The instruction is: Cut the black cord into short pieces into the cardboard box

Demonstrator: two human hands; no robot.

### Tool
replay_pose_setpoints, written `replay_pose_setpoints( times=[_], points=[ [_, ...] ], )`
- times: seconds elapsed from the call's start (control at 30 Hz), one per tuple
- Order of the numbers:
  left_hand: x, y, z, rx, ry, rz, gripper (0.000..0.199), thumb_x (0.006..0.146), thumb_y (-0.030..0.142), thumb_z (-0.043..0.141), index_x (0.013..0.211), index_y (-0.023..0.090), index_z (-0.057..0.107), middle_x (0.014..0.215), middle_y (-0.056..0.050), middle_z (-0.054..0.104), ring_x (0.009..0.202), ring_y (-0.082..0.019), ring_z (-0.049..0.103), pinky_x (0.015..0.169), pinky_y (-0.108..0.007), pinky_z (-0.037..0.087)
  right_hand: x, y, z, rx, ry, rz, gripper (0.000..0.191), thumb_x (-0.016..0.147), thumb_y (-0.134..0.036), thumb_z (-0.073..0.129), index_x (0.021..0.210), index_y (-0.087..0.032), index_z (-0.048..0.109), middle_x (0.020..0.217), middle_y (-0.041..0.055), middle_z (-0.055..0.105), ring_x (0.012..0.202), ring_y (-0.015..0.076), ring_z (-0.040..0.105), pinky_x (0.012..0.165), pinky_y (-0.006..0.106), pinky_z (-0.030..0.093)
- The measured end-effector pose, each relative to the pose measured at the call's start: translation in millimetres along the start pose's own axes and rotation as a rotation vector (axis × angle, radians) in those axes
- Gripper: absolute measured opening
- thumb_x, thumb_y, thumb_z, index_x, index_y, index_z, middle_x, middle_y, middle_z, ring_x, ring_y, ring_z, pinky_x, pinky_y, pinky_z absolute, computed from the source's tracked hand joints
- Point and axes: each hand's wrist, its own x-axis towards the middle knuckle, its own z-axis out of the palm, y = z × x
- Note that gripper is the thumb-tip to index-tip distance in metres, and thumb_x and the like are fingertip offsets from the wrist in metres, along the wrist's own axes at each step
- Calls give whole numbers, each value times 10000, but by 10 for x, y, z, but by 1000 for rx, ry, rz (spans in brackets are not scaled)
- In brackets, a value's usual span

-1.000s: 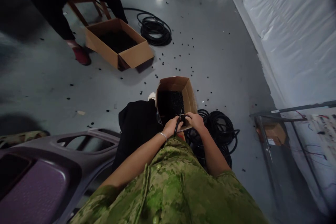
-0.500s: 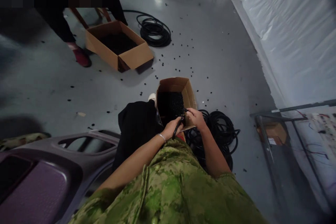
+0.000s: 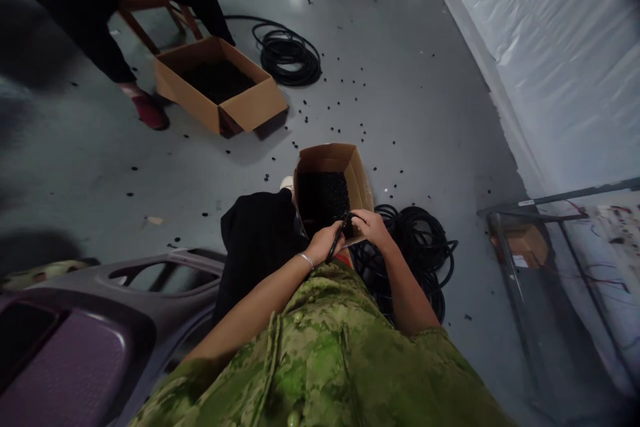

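My left hand (image 3: 323, 245) is closed around the dark handles of black-handled cutters (image 3: 334, 248), whose exact kind is too small to make out. Close beside it, my right hand (image 3: 373, 227) pinches a black hose (image 3: 354, 215) at the jaws of the cutters. Both hands are over the near edge of a cardboard box (image 3: 361, 180) between my legs. Small black pieces (image 3: 330, 192) fill its bottom. To the right of the box lies a tangled coil of black hose (image 3: 419, 240), partly hidden behind my right forearm.
Small black rings dot the grey floor (image 3: 430, 120). Ahead on the left, a seated person has hands in the lap behind a larger cardboard box (image 3: 253, 109). Another hose coil (image 3: 290, 60) lies beside it. A purple-grey plastic chair (image 3: 165, 273) stands left, a metal frame (image 3: 505, 253) right.
The view has tilted slightly, so more of the seated person shows. My hands have drawn slightly closer together at the cutters, which stay in my left hand.
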Motion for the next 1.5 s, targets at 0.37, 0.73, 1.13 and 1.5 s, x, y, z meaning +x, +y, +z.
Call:
replay_pose_setpoints(
  times=[0.37, 0.73, 1.13, 1.5],
  points=[
    [-20, 30, -17, 146, -42, -9, 454, 876, 223, 552, 1328, 192, 585, 1028, -85, 760, 939, -224, 712, 807, -265, 493, -1, 65, 7, 10, -57, 12, 310, 952, -248, 511, 1179, -208, 718, 1018, 74, 750, 921, 197, 679, 868, 319, 514],
    [-40, 59, -5, 221, -30, -10, 317, 922, 293, 522, 1205, 195, 626, 993, -94, 758, 918, -236, 719, 787, -275, 493, 44, 34, -32, -91, -71, -18, 320, 978, -252, 492, 1200, -214, 719, 1017, 72, 752, 960, 197, 673, 887, 309, 501],
    [15, 99, -35, 282, -22, -41, 250, 961, 323, 467, 1051, 198, 663, 881, -93, 750, 821, -224, 715, 732, -262, 465, 189, 9, -93, -245, -103, 14, 316, 971, -281, 525, 1217, -229, 716, 1146, 90, 743, 1056, 231, 677, 928, 336, 501],
    [25, 135, -25, 225, 33, -62, 248, 966, 313, 463, 1086, 194, 644, 817, -78, 738, 755, -212, 702, 711, -263, 456, 244, -99, -48, 28, -90, 100, 293, 974, -329, 482, 1081, -197, 721, 845, 28, 753, 666, 149, 658, 743, 266, 507]
  ],
)
